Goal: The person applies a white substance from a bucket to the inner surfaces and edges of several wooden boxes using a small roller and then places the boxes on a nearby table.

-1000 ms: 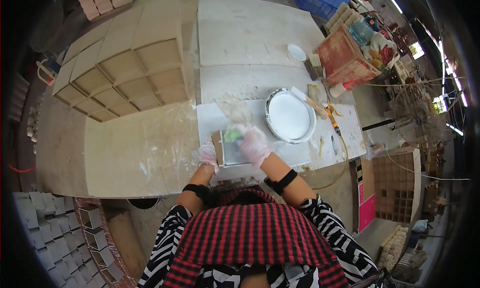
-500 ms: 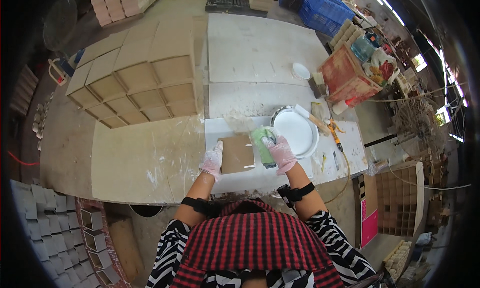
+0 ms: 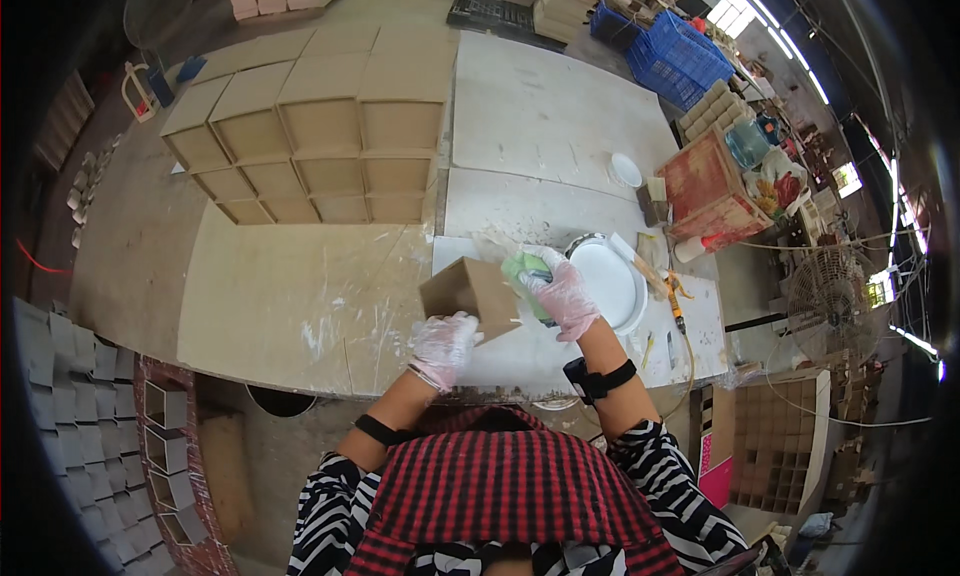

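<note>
A small brown open box (image 3: 490, 298) is tilted on the white board at the table's near edge, its hollow side partly toward me. My gloved left hand (image 3: 447, 342) is closed on the near edge of that box. To the right, my gloved right hand (image 3: 563, 294) grips a green sponge (image 3: 522, 268) beside the box's right side; whether the two touch I cannot tell. Just past that hand stands a round tub of white paint (image 3: 612, 286), with a flat brush-like tool (image 3: 638, 261) lying across its rim.
Stacked brown boxes (image 3: 325, 136) fill the table's far left. A white bowl (image 3: 625, 170) and a red-stained crate (image 3: 705, 188) stand at the far right. Near the tub lie an orange-handled spray gun (image 3: 677, 294) with a hose and a white bottle with a red cap (image 3: 692, 247).
The box has been turned and tilted, so its hollow side now shows. My left hand has shifted from its left side to its near edge. My right hand still holds the sponge.
</note>
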Action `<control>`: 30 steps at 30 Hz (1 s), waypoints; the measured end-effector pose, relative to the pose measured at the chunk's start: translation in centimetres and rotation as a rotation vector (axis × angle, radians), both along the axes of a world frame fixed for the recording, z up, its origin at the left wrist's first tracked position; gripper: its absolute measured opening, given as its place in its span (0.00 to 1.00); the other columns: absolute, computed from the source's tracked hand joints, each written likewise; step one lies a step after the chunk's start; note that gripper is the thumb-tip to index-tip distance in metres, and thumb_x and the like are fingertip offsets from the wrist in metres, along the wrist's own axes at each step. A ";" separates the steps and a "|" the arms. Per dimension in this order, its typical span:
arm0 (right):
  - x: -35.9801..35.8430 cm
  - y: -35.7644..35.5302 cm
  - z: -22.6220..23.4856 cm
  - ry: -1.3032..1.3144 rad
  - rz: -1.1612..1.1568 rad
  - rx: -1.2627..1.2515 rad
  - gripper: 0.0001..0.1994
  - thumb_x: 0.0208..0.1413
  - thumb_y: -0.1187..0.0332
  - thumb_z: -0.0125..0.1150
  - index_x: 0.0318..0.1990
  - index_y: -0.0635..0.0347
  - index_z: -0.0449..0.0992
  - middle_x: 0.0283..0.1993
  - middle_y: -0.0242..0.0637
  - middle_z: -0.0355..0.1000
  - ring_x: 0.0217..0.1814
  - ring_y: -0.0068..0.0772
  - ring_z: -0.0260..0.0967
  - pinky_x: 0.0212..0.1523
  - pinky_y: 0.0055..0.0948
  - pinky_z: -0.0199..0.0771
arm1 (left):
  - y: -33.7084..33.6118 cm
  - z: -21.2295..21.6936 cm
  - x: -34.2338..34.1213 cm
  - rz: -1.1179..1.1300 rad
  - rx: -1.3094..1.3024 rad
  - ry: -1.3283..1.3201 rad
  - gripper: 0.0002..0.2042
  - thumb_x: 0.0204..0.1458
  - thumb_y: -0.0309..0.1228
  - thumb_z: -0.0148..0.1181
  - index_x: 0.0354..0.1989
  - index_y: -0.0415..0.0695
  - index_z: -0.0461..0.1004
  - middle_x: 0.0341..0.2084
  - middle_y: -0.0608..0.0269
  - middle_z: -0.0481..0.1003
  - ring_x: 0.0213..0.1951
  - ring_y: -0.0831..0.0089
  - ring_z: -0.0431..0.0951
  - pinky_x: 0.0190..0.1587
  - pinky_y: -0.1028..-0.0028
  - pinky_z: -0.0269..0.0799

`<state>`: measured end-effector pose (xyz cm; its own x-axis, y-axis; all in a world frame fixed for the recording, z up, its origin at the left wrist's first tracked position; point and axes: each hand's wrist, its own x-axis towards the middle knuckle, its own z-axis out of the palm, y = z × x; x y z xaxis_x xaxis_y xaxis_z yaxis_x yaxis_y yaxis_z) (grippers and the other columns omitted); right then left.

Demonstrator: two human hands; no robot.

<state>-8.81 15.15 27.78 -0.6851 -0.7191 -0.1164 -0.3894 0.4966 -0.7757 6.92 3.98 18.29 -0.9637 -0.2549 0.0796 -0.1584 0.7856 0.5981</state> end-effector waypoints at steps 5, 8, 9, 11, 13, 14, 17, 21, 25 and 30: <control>0.0 -1.6 0.4 0.320 0.134 0.082 0.16 0.51 0.62 0.52 0.49 0.50 0.70 0.46 0.49 0.69 0.45 0.51 0.67 0.46 0.39 0.68 | 0.9 -0.6 -1.5 -0.189 -0.337 -0.160 0.10 0.45 0.39 0.53 0.23 0.45 0.73 0.23 0.55 0.74 0.30 0.59 0.76 0.33 0.62 0.64; -0.5 -2.6 -1.6 0.303 0.160 0.135 0.16 0.51 0.61 0.53 0.49 0.49 0.70 0.46 0.46 0.69 0.45 0.49 0.67 0.45 0.39 0.68 | 1.0 -1.3 -1.1 -0.224 -0.360 -0.200 0.11 0.46 0.40 0.52 0.25 0.47 0.74 0.24 0.56 0.74 0.30 0.61 0.75 0.34 0.62 0.62; -1.0 -2.6 -2.8 0.313 0.179 0.155 0.16 0.51 0.61 0.53 0.49 0.48 0.70 0.46 0.45 0.69 0.46 0.48 0.67 0.45 0.39 0.68 | 0.9 -1.7 -0.7 -0.218 -0.359 -0.188 0.11 0.46 0.41 0.52 0.25 0.47 0.74 0.25 0.56 0.74 0.30 0.61 0.75 0.34 0.62 0.62; -1.6 -2.8 -4.5 0.334 0.229 0.195 0.16 0.51 0.61 0.54 0.48 0.47 0.71 0.47 0.44 0.69 0.46 0.48 0.67 0.45 0.39 0.68 | 0.9 -2.2 -0.6 -0.223 -0.373 -0.177 0.11 0.47 0.41 0.51 0.25 0.47 0.74 0.25 0.56 0.74 0.30 0.62 0.75 0.35 0.63 0.62; -0.7 -1.9 -4.6 0.303 0.207 0.233 0.16 0.50 0.61 0.54 0.48 0.46 0.71 0.46 0.44 0.70 0.45 0.48 0.68 0.45 0.39 0.68 | 1.0 -2.5 -0.6 -0.240 -0.405 -0.181 0.12 0.47 0.41 0.51 0.25 0.47 0.74 0.24 0.57 0.73 0.30 0.62 0.74 0.35 0.63 0.62; 0.3 -1.3 -4.6 0.284 0.201 0.254 0.16 0.50 0.61 0.55 0.48 0.46 0.72 0.45 0.44 0.70 0.45 0.48 0.68 0.45 0.39 0.68 | 1.2 -2.6 -0.5 -0.234 -0.406 -0.180 0.12 0.47 0.41 0.50 0.24 0.47 0.74 0.24 0.57 0.73 0.31 0.62 0.74 0.35 0.63 0.62; 3.3 2.4 -5.0 0.198 0.234 0.347 0.15 0.51 0.61 0.55 0.47 0.46 0.72 0.44 0.44 0.71 0.45 0.47 0.69 0.45 0.39 0.69 | 1.1 -2.6 -0.4 -0.228 -0.421 -0.196 0.12 0.48 0.42 0.50 0.26 0.47 0.74 0.24 0.59 0.73 0.31 0.62 0.74 0.36 0.64 0.62; 5.1 5.4 -2.7 -0.076 0.281 0.353 0.15 0.51 0.61 0.54 0.48 0.47 0.72 0.45 0.43 0.71 0.45 0.46 0.69 0.45 0.38 0.69 | 1.1 -3.9 -0.3 -0.185 -0.345 -0.130 0.19 0.44 0.45 0.55 0.40 0.45 0.72 0.33 0.57 0.72 0.40 0.62 0.72 0.46 0.64 0.60; 4.9 2.9 0.4 -0.074 0.211 0.305 0.17 0.51 0.62 0.54 0.49 0.46 0.71 0.43 0.43 0.71 0.44 0.45 0.70 0.44 0.37 0.70 | -1.0 0.8 2.2 0.003 -0.207 0.265 0.42 0.33 0.45 0.66 0.60 0.44 0.56 0.52 0.48 0.63 0.56 0.59 0.61 0.57 0.57 0.53; 5.6 -3.9 -2.8 0.356 0.468 0.131 0.17 0.49 0.61 0.56 0.49 0.45 0.70 0.39 0.43 0.70 0.41 0.45 0.70 0.41 0.38 0.70 | -3.1 -4.1 3.9 0.138 0.267 0.151 0.61 0.23 0.48 0.73 0.64 0.37 0.38 0.58 0.50 0.57 0.59 0.52 0.57 0.63 0.61 0.45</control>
